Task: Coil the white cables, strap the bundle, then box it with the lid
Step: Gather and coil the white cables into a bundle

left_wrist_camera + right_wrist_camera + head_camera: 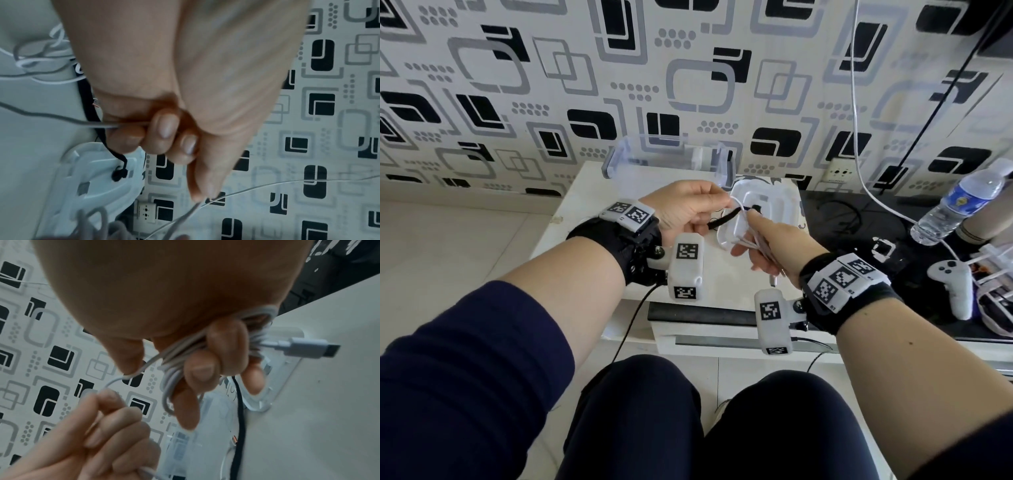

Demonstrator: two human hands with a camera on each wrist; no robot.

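Note:
Over the white table [592, 205], my right hand [746, 236] grips a coil of white cables [179, 356]. A USB plug [308, 348] sticks out of the coil's side. My left hand [717, 202] is just left of it and pinches the loose cable strand [61, 119] running to the coil. Below the hands, a black strap [722, 219] lies on the table and reaches onto the white lid [780, 205]. The clear box [667, 161] stands open at the table's back edge.
A black surface [859, 219] to the right carries a water bottle [962, 205] and a white game controller [955, 284]. A white cord [856, 102] and a black cord hang down the patterned wall near a socket [840, 171].

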